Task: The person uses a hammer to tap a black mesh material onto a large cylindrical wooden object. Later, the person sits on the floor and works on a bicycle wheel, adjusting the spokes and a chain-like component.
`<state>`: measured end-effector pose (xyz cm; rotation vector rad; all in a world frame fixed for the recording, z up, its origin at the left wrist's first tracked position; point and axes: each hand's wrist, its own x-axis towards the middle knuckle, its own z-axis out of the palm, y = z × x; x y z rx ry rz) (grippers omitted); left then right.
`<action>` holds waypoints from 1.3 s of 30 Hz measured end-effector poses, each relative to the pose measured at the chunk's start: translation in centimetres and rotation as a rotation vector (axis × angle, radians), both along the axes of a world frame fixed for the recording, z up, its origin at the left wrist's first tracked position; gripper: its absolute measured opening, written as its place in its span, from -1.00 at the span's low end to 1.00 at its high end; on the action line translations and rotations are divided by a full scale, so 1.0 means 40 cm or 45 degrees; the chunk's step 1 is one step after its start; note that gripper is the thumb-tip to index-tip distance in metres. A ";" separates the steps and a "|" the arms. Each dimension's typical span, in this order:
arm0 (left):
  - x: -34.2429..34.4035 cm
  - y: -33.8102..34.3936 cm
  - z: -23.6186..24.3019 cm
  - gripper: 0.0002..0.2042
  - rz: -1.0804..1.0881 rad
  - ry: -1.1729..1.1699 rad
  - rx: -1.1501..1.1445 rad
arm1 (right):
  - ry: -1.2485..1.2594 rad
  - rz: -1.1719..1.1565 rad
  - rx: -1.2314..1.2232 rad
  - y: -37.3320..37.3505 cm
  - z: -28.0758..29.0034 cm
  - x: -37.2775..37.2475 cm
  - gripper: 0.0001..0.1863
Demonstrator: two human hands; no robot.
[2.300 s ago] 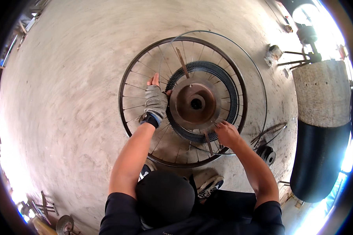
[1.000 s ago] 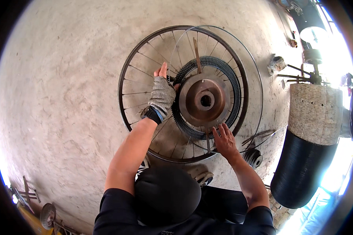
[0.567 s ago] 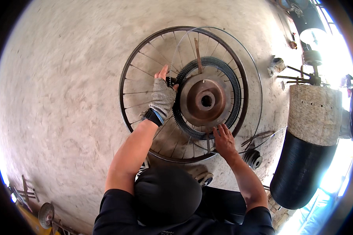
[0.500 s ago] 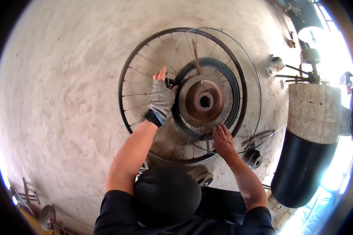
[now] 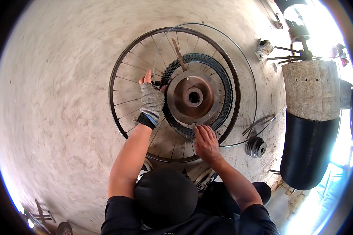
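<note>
A spoked wheel [image 5: 110,91] lies level over the floor [image 5: 62,117], and a dark ridged ring [image 5: 197,58] sits inside it, nearer the wheel's right edge than its left. A brown metal disc [image 5: 206,102] with a dark central hole is inside the ring's loop, covering part of its left side. The left hand [image 5: 151,96], in a grey glove with bare fingertips, is at the ring's left edge, fingers pointing away and somewhat bent, thumb toward the ring; a small dark piece [image 5: 157,83] shows between thumb and fingers, but whether it is gripped I cannot tell. A black band [image 5: 146,120] circles that wrist. The right hand [image 5: 207,141], bare, is palm down with fingers close together, its tips at the disc's near edge, over the ring; what lies under them is hidden. A strip [image 5: 178,54] slants from the disc's far edge toward the wheel's far edge. A thin wire [image 5: 256,90] curves from near the left hand, past the wheel's far edge and around outside its right edge. Beyond that edge, on the floor, stands a small pulley [image 5: 256,148], with a big cylinder [image 5: 311,121], pale above and black below, farther right.
</note>
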<state>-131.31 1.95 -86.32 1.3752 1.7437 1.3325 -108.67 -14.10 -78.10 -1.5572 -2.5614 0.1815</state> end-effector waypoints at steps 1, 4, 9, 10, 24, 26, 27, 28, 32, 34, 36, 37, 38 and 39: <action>0.000 -0.001 0.001 -0.12 -0.002 0.029 0.000 | -0.006 -0.011 -0.006 -0.001 -0.018 -0.015 -0.49; 0.002 -0.002 0.002 -0.11 -0.002 0.078 -0.004 | 0.038 -0.096 -0.027 -0.007 -0.063 -0.064 -0.49; -0.001 -0.021 0.016 -0.10 0.008 0.110 0.008 | 0.116 -0.103 -0.079 -0.040 -0.078 -0.096 -0.48; -0.003 -0.030 0.021 -0.10 0.011 0.129 0.013 | 0.139 -0.076 -0.081 -0.052 -0.081 -0.097 -0.47; -0.024 -0.011 0.038 -0.46 0.018 -0.187 -0.048 | 0.088 -0.007 -0.068 -0.051 -0.052 -0.105 -0.50; -0.018 0.001 0.046 -0.50 -0.021 -0.195 -0.072 | 0.086 0.012 -0.051 -0.041 -0.067 -0.097 -0.51; -0.018 0.007 0.043 -0.51 -0.031 -0.162 -0.081 | 0.093 0.021 -0.055 -0.037 -0.064 -0.096 -0.51; -0.019 0.012 0.040 -0.53 -0.040 -0.128 -0.090 | 0.100 0.029 -0.058 -0.033 -0.059 -0.095 -0.52; -0.022 0.021 0.020 -0.56 0.005 -0.142 -0.127 | 0.097 0.035 -0.073 -0.035 -0.060 -0.090 -0.51; -0.014 0.023 0.016 -0.53 0.015 -0.117 -0.111 | 0.087 0.026 -0.070 -0.036 -0.074 -0.091 -0.51; -0.004 0.019 0.029 -0.49 0.036 -0.015 -0.103 | 0.090 0.021 -0.080 -0.042 -0.077 -0.091 -0.50; -0.003 0.023 0.014 -0.39 0.023 0.015 -0.060 | 0.100 0.021 -0.089 -0.043 -0.077 -0.090 -0.50; 0.000 0.026 0.013 -0.38 0.038 0.056 -0.032 | 0.109 0.025 -0.100 -0.044 -0.076 -0.089 -0.49; 0.007 0.028 0.011 -0.37 0.053 0.096 -0.004 | 0.120 0.022 -0.100 -0.045 -0.073 -0.090 -0.49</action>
